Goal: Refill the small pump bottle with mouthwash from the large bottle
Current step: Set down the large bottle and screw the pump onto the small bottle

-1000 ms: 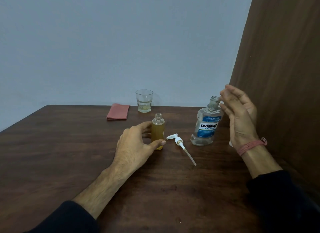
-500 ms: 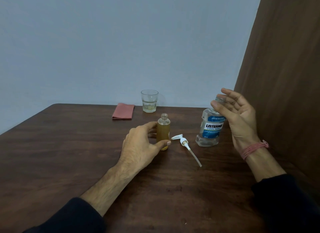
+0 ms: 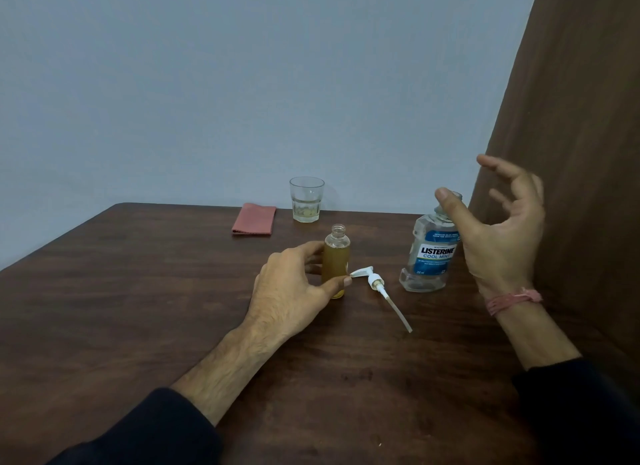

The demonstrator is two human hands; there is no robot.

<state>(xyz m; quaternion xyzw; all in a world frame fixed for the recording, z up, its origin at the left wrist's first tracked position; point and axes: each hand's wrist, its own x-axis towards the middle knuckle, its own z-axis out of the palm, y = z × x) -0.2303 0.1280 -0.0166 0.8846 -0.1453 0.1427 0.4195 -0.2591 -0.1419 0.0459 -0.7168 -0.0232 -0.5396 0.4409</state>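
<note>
Right hand (image 3: 502,236) has opened wider beside the clear blue-labelled large mouthwash bottle (image 3: 431,253), fingers spread, not yet gripping; left hand (image 3: 294,284) still pinches the small amber pump bottle (image 3: 335,260); pour pending

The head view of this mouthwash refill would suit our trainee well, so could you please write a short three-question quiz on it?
1. True or false: the white pump head is screwed onto the small amber bottle.
2. Which hand grips the small amber bottle?
A. left hand
B. right hand
C. neither
3. Fill in: the Listerine bottle stands upright on the wooden table with its neck ____.

Key:
1. False. The pump head lies on the table beside the bottle, whose mouth is open.
2. A. The right hand is open beside the Listerine bottle.
3. Uncapped.
</note>
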